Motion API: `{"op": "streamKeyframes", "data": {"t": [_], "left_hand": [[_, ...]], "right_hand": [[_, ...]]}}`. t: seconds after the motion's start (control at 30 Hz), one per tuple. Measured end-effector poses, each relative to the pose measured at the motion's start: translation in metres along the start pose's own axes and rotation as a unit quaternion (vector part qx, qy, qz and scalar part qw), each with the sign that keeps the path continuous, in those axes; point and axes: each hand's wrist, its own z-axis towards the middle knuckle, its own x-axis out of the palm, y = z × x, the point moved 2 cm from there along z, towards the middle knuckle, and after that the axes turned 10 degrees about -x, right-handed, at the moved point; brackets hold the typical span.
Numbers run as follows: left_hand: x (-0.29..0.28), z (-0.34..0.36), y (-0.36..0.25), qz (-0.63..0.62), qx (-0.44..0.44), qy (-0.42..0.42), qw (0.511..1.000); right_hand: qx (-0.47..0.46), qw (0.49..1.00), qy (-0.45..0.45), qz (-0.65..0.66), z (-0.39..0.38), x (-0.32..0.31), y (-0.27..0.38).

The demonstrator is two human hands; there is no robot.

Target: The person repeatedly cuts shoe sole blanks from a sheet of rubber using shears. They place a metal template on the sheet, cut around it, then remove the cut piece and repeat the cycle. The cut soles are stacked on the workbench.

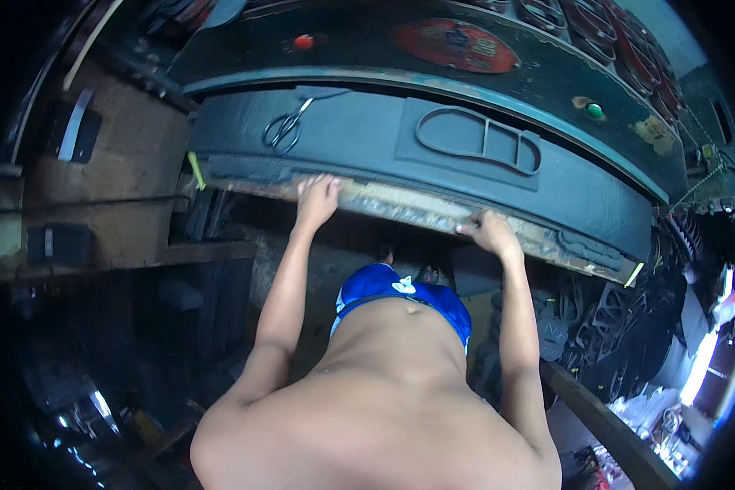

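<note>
Both hands hold the worn wooden front edge of a wide board (pixel 400 202) that lies across the press in front of me. My left hand (pixel 317 198) curls its fingers over that edge left of the middle. Farther right, my right hand (pixel 492 232) grips the same edge, thumb pointing inward. A dark grey sheet (pixel 343 140) covers the board. On its left part lie black-handled scissors (pixel 296 118). A shoe-sole-shaped cutting die (pixel 485 137) with crossbars rests on a smaller grey piece (pixel 408 151) toward the right.
Behind the board stands the dark green press beam (pixel 359 49), with a red button (pixel 304 42), a red oval plate (pixel 457 46) and a green button (pixel 594 110). More dies (pixel 592 28) lie on top. Dark cut scraps (pixel 616 318) are heaped at right. A wooden panel (pixel 135 155) stands left.
</note>
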Motion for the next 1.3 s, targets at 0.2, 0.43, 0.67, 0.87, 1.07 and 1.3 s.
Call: {"op": "streamKeyframes", "data": {"t": [0.2,0.43,0.67,0.87,1.07,1.3], "left_hand": [[0.010,0.033,-0.070,-0.514,-0.259,0.034,0.817],[0.067,0.105,-0.174,-0.693,-0.248,0.041,0.675],[0.090,0.117,-0.174,-0.653,-0.238,-0.038,0.718],[0.082,0.104,-0.195,-0.425,-0.132,0.103,0.889],[0.059,0.063,-0.221,-0.062,0.278,0.205,0.936],[0.025,0.088,-0.278,-0.104,0.325,0.221,0.914]], "right_hand": [[-0.222,0.940,-0.254,-0.044,0.064,-0.050,0.033],[-0.282,0.919,-0.263,-0.088,0.088,-0.024,0.000],[-0.272,0.910,-0.306,0.073,0.080,-0.069,0.006],[-0.177,0.569,-0.397,0.698,-0.001,-0.145,-0.050],[-0.150,0.303,-0.478,0.811,-0.086,-0.131,-0.124],[-0.110,0.213,-0.689,0.684,-0.212,-0.057,-0.138]]}}
